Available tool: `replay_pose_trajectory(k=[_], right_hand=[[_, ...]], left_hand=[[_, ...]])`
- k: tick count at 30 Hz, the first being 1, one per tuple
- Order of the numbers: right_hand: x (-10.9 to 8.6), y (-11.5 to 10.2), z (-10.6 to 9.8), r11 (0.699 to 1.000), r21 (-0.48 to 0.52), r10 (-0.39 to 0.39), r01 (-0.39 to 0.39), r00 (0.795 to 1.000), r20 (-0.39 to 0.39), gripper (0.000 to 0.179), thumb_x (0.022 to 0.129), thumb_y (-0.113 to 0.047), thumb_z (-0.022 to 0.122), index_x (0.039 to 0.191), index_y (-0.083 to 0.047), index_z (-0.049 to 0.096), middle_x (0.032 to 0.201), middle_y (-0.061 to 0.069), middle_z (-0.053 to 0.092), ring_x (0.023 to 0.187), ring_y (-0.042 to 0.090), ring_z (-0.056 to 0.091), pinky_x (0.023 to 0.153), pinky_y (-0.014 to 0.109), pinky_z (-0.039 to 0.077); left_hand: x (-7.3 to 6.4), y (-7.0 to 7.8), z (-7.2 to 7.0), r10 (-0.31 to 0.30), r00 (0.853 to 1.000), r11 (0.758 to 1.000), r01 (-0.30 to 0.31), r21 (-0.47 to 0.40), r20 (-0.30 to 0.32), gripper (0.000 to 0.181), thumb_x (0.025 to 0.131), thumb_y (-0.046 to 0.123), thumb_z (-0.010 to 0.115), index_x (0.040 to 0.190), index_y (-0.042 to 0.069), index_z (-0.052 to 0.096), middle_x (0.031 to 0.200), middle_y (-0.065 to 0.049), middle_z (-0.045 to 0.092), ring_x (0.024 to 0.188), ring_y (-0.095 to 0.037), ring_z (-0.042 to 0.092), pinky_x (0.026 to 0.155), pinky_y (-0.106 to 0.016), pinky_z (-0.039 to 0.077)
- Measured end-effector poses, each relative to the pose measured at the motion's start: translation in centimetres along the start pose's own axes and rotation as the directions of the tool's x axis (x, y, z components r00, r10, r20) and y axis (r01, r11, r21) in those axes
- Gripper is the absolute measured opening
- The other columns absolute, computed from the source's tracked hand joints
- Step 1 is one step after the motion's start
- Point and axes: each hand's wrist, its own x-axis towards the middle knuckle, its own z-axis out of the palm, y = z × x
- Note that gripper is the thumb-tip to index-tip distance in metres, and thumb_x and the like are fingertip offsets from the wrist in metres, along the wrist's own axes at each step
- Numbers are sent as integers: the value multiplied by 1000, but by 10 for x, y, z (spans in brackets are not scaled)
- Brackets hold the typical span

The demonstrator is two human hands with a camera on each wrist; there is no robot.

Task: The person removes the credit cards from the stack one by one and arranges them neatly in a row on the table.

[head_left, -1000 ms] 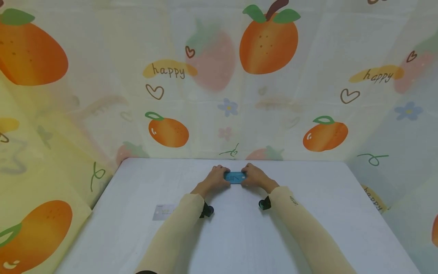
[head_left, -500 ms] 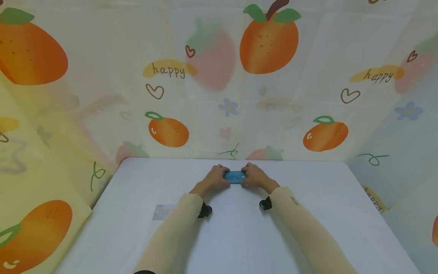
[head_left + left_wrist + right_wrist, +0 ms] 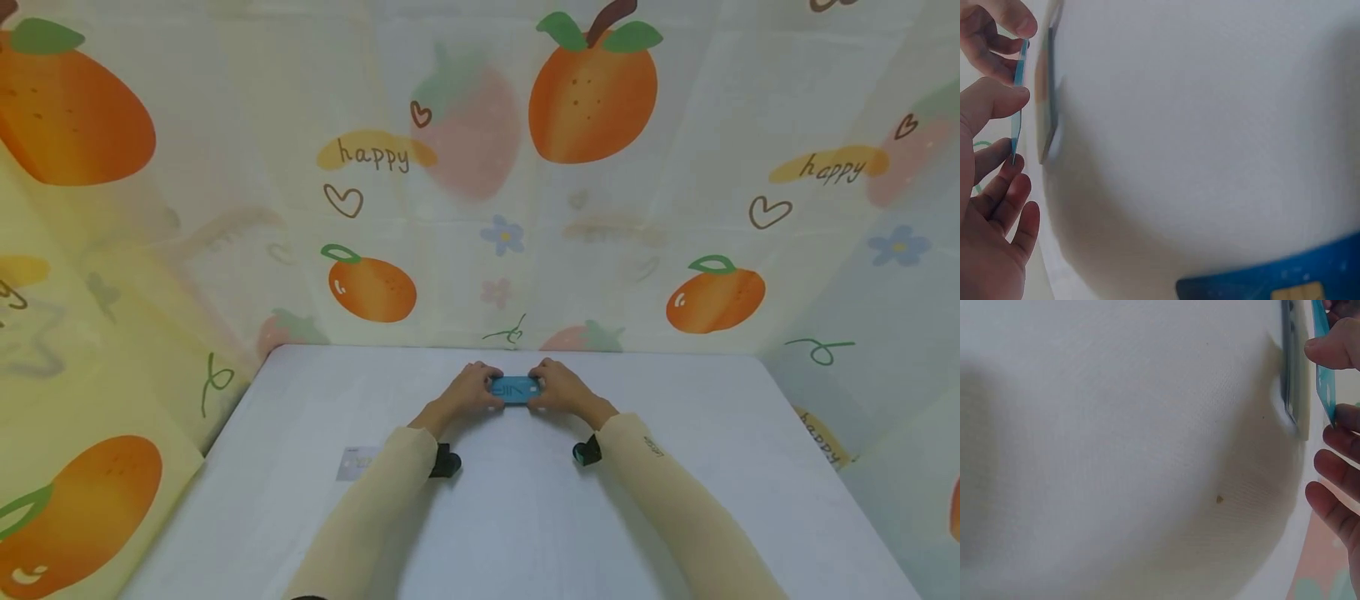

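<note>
Both hands share a blue card (image 3: 516, 390), which is at the 12 o'clock end of the table (image 3: 517, 525), near its far edge. The left hand (image 3: 468, 390) has it at 9 o'clock, its grip a pinch of thumb and fingers on that end. The right hand (image 3: 558, 389) has it at 3 o'clock, its grip likewise pinching the opposite end. The card's broad printed face shows between them, its lettering hard to read.

In the wrist views the card appears nearly edge-on. A thin slab (image 3: 1046, 94) lies just beside it, at 3 o'clock of the card in the left wrist view and 9 o'clock in the right; a narrow gap parts the two.

A pale card (image 3: 352, 464) lies on the table at 8 o'clock from the hands, partly covered by the left sleeve (image 3: 367, 517). At 5 o'clock in the left wrist view, a chip card (image 3: 1254, 275) shows a blue corner and gold contacts; I cannot tell whether it is the pale one.

Toward 4 o'clock in the right wrist view is a brown speck (image 3: 1219, 499). Beyond the table at 12 o'clock hangs a fruit-print sheet (image 3: 450, 275).
</note>
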Motion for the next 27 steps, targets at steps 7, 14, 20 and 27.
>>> replay_pose_trajectory(k=[7, 14, 20, 27], right_hand=[[-8, -2, -7, 998, -12, -63, 63, 997, -38, 57, 78, -28, 77, 127, -1, 61, 124, 15, 56, 112, 27, 53, 103, 44, 44], [-16, -4, -6, 994, 6, -111, 112, 990, -87, 56, 79, -29, 76, 125, -3, 61, 123, 13, 57, 111, 27, 53, 101, 45, 45], [-26, -11, -10, 990, 25, -133, 137, 983, -125, 54, 80, -29, 76, 126, -4, 62, 121, 12, 57, 109, 25, 53, 100, 45, 46], [-39, -21, -9, 983, 104, -132, 149, 979, -153, 53, 79, -26, 74, 127, -5, 62, 119, 10, 56, 108, 25, 52, 96, 44, 47]], left_hand=[[-3, -1, -4, 23, 999, 1000, -23, -13, -23, 59, 80, 28, 77, 134, 14, 58, 129, -9, 55, 116, -23, 51, 102, -41, 44], [-13, -2, -11, 81, 996, 996, -82, -23, -41, 58, 78, 28, 78, 130, 12, 61, 123, -10, 59, 113, -26, 54, 97, -41, 47], [-25, -1, -15, 100, 993, 995, -101, -18, -68, 57, 78, 32, 78, 130, 15, 62, 124, -8, 59, 113, -24, 53, 95, -41, 47], [-42, 2, -19, 131, 986, 991, -132, -4, -100, 56, 78, 32, 78, 128, 13, 63, 122, -8, 59, 110, -23, 53, 93, -40, 47]])
